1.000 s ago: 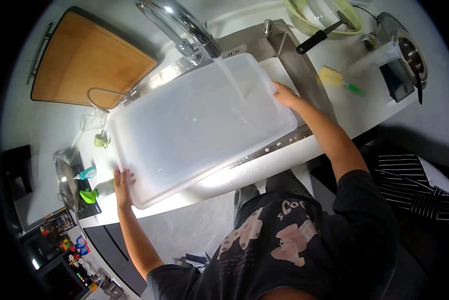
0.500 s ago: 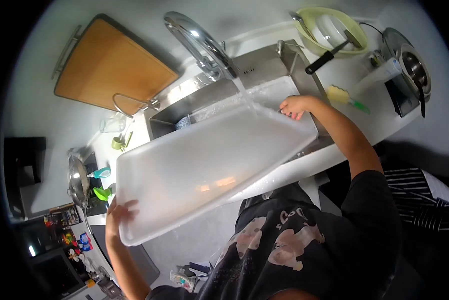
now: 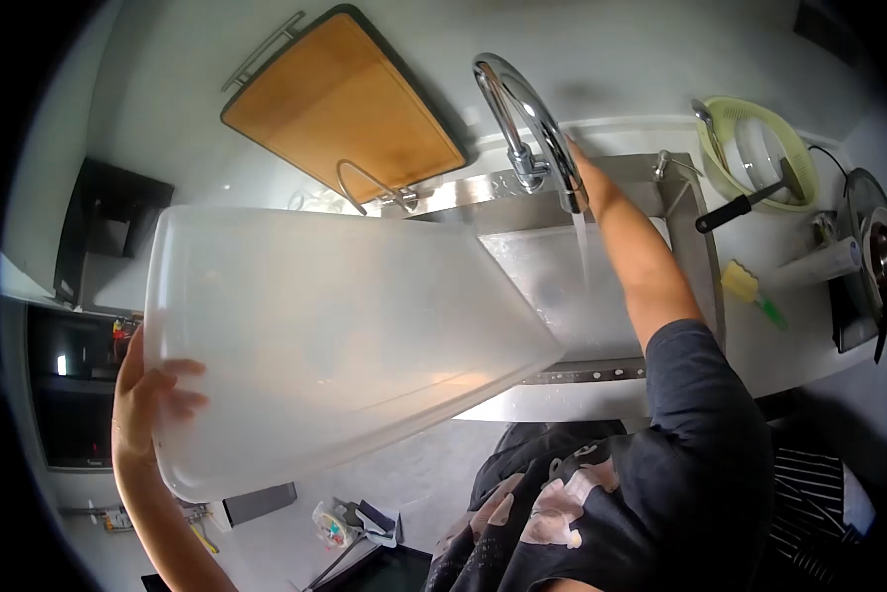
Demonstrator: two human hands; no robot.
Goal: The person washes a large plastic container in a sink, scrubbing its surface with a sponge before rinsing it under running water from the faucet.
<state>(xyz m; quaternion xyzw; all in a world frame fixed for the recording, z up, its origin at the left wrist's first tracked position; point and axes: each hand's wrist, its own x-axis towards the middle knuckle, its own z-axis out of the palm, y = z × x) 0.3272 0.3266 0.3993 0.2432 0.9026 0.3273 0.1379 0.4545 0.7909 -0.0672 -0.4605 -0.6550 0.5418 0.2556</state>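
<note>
My left hand (image 3: 152,395) grips the near left edge of a large translucent plastic lid (image 3: 315,326), its fingers showing through the plastic. The lid is tilted, its left end raised beyond the counter and its far right corner down in the steel sink (image 3: 705,266). Water runs from the curved chrome faucet (image 3: 532,109) into the sink, right of the lid. My right arm stretches over the sink, and my right hand (image 3: 576,153) is behind the faucet spout, its fingers hidden. A pale, wet, flat-looking piece (image 3: 601,306) lies in the sink under the stream.
A wooden cutting board (image 3: 340,104) leans on the wall behind the sink. To the right are a green basin (image 3: 715,163) with bowls, a black-handled utensil (image 3: 725,214) and a yellow sponge brush (image 3: 739,281). A small chrome tap (image 3: 369,183) stands left of the faucet.
My right hand has let go of the lid's right end and reached up behind the faucet. The left hand has lifted its end of the lid and shifted it left. The view has turned.
</note>
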